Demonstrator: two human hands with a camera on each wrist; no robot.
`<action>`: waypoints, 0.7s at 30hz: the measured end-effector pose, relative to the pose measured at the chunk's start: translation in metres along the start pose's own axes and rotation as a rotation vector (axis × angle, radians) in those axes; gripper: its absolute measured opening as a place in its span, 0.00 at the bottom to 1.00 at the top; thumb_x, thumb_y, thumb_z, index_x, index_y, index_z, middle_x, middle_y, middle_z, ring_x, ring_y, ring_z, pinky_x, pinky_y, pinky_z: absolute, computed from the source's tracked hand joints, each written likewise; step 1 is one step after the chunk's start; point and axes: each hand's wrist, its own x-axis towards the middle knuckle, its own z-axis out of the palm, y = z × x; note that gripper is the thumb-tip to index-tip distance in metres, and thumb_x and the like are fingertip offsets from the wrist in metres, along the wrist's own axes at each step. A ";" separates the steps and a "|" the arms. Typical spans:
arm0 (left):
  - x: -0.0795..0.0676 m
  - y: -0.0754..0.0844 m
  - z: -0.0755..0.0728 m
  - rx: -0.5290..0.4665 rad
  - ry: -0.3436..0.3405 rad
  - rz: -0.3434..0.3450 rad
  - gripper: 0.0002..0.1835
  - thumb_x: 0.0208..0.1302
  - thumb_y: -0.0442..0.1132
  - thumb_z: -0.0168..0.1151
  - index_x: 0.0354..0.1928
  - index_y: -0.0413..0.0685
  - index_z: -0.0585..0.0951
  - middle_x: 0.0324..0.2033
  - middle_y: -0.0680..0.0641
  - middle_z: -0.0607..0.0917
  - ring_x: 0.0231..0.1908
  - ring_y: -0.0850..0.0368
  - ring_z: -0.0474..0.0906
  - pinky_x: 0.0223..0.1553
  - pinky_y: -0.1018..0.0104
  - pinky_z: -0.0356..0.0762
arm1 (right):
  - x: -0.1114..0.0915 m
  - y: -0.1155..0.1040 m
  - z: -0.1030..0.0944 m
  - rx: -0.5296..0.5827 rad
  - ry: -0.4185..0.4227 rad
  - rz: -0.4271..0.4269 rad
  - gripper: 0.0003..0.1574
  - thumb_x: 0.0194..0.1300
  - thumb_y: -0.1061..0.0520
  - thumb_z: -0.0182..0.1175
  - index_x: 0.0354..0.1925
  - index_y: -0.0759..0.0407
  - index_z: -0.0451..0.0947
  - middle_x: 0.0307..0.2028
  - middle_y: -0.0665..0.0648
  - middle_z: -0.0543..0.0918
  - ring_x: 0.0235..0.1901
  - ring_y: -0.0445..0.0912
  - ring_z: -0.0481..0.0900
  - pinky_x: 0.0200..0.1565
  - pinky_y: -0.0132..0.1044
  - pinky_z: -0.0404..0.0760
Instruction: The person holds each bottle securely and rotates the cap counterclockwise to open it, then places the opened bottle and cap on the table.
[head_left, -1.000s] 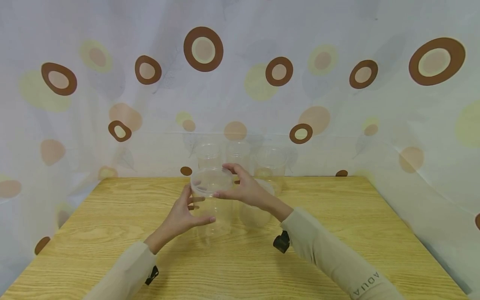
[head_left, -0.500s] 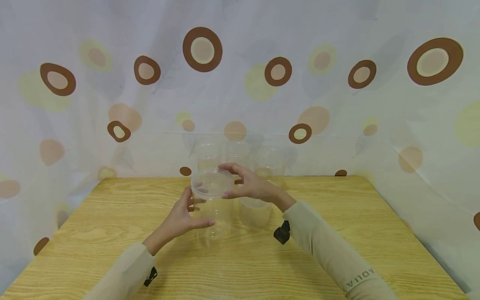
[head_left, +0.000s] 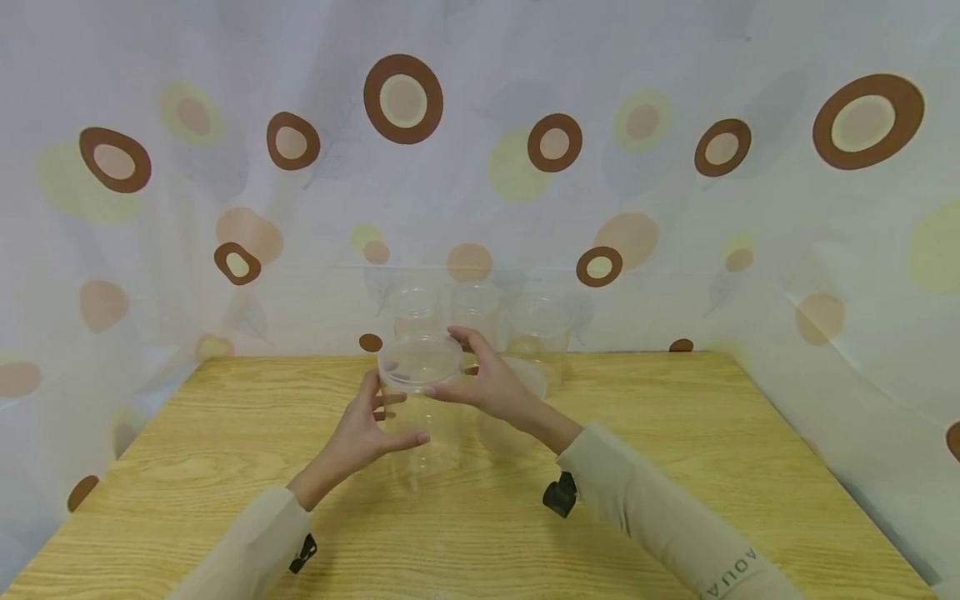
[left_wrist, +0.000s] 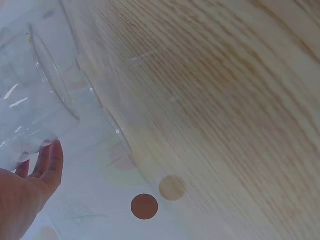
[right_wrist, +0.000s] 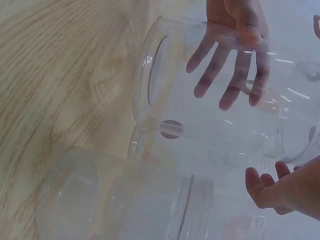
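A clear plastic jar (head_left: 427, 437) stands upright at the middle of the table, topped by a round transparent lid (head_left: 422, 362). My left hand (head_left: 358, 437) holds the jar's side, thumb in front and fingers behind; the right wrist view shows those fingers through the clear wall. At the top, my right hand (head_left: 498, 387) grips the lid's rim between thumb and fingers. In the right wrist view, the right hand (right_wrist: 282, 192) is curled at the jar's upper end. Whether the jar's base touches the table cannot be told.
Just right of the held jar is another clear jar (head_left: 510, 433) with a pale lid (head_left: 534, 379), partly behind my right hand. Farther back stand more clear jars: a left one (head_left: 415, 312), a middle one (head_left: 476, 308) and a wider one (head_left: 542, 329). A patterned curtain (head_left: 480, 200) hangs behind.
My right hand shifted right along the lid's rim half a second ago and is now back to the left. My left hand stays round the jar, nearly still.
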 end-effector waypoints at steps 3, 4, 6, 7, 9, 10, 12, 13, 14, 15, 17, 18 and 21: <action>0.001 -0.001 0.000 -0.001 0.006 0.003 0.53 0.43 0.42 0.74 0.68 0.55 0.49 0.63 0.44 0.62 0.55 0.39 0.70 0.50 0.44 0.72 | 0.000 -0.001 0.003 -0.008 0.030 0.001 0.55 0.51 0.49 0.68 0.68 0.55 0.49 0.63 0.54 0.62 0.59 0.48 0.64 0.59 0.49 0.65; 0.001 -0.001 0.000 0.001 0.005 0.004 0.53 0.43 0.42 0.74 0.68 0.55 0.49 0.63 0.44 0.62 0.55 0.39 0.70 0.50 0.44 0.72 | 0.001 -0.002 0.004 -0.009 0.030 0.003 0.54 0.51 0.50 0.68 0.68 0.55 0.48 0.63 0.54 0.61 0.59 0.48 0.64 0.60 0.49 0.64; 0.001 -0.001 0.000 0.003 0.003 -0.001 0.53 0.43 0.43 0.74 0.68 0.55 0.49 0.63 0.44 0.62 0.55 0.40 0.70 0.50 0.44 0.72 | -0.001 -0.007 0.003 -0.012 0.019 0.010 0.53 0.53 0.52 0.67 0.68 0.57 0.48 0.64 0.55 0.61 0.60 0.49 0.63 0.60 0.49 0.64; 0.001 -0.001 0.000 0.004 0.002 -0.005 0.53 0.43 0.43 0.74 0.68 0.55 0.49 0.63 0.44 0.62 0.55 0.40 0.71 0.51 0.44 0.72 | -0.003 -0.011 0.003 -0.011 0.009 0.020 0.53 0.53 0.53 0.67 0.68 0.57 0.48 0.64 0.56 0.60 0.60 0.51 0.64 0.59 0.49 0.66; 0.001 -0.002 0.000 0.005 -0.001 -0.010 0.53 0.43 0.43 0.74 0.68 0.55 0.49 0.63 0.44 0.62 0.55 0.41 0.71 0.51 0.45 0.72 | -0.002 -0.011 0.001 -0.008 -0.012 0.033 0.53 0.53 0.52 0.67 0.68 0.56 0.48 0.65 0.56 0.59 0.59 0.53 0.65 0.57 0.48 0.69; 0.000 -0.001 0.000 0.001 -0.003 -0.010 0.53 0.43 0.43 0.74 0.68 0.55 0.50 0.63 0.44 0.62 0.55 0.40 0.71 0.51 0.45 0.72 | -0.001 -0.010 0.000 -0.010 -0.025 0.037 0.54 0.52 0.51 0.68 0.68 0.56 0.48 0.66 0.55 0.58 0.59 0.54 0.65 0.56 0.48 0.70; 0.000 -0.001 0.000 -0.005 -0.009 -0.008 0.53 0.43 0.43 0.75 0.67 0.56 0.50 0.63 0.44 0.62 0.55 0.39 0.71 0.51 0.44 0.71 | 0.001 -0.008 -0.003 -0.012 -0.050 0.038 0.54 0.51 0.47 0.68 0.68 0.53 0.49 0.66 0.53 0.58 0.58 0.56 0.66 0.52 0.47 0.74; 0.000 -0.001 -0.001 -0.008 -0.013 -0.004 0.53 0.43 0.43 0.75 0.67 0.56 0.50 0.63 0.44 0.62 0.55 0.39 0.71 0.51 0.44 0.71 | 0.004 -0.003 -0.005 -0.013 -0.066 0.035 0.55 0.50 0.46 0.69 0.68 0.51 0.50 0.66 0.51 0.58 0.58 0.56 0.66 0.51 0.47 0.75; 0.000 -0.001 -0.001 -0.011 -0.016 0.000 0.53 0.43 0.43 0.75 0.67 0.57 0.50 0.62 0.44 0.62 0.55 0.39 0.71 0.51 0.44 0.71 | 0.007 0.003 -0.007 -0.010 -0.083 0.024 0.55 0.49 0.44 0.69 0.68 0.49 0.51 0.65 0.49 0.58 0.58 0.55 0.67 0.50 0.47 0.75; -0.001 -0.001 -0.001 -0.015 -0.019 0.004 0.53 0.42 0.42 0.75 0.67 0.57 0.51 0.62 0.44 0.63 0.55 0.39 0.71 0.51 0.44 0.71 | 0.008 0.004 -0.009 -0.014 -0.101 0.010 0.55 0.49 0.43 0.69 0.68 0.48 0.51 0.65 0.48 0.59 0.58 0.54 0.67 0.50 0.46 0.75; -0.001 0.000 -0.002 -0.027 -0.025 0.013 0.53 0.42 0.41 0.75 0.67 0.59 0.51 0.61 0.44 0.64 0.55 0.41 0.71 0.50 0.45 0.71 | 0.011 0.006 -0.015 -0.011 -0.144 -0.024 0.53 0.49 0.43 0.68 0.68 0.47 0.52 0.63 0.48 0.61 0.58 0.53 0.66 0.50 0.46 0.75; -0.001 -0.001 -0.002 -0.033 -0.029 0.016 0.53 0.42 0.41 0.75 0.67 0.60 0.51 0.60 0.44 0.65 0.55 0.42 0.72 0.50 0.46 0.72 | 0.012 0.008 -0.017 -0.009 -0.170 -0.049 0.53 0.50 0.44 0.68 0.68 0.48 0.52 0.63 0.49 0.61 0.59 0.52 0.66 0.51 0.46 0.75; -0.002 0.000 -0.003 -0.065 -0.046 0.021 0.53 0.42 0.39 0.75 0.67 0.62 0.51 0.60 0.44 0.66 0.55 0.43 0.72 0.50 0.47 0.72 | 0.017 0.010 -0.023 0.002 -0.244 -0.115 0.51 0.53 0.47 0.67 0.68 0.52 0.52 0.63 0.52 0.62 0.60 0.50 0.64 0.54 0.46 0.72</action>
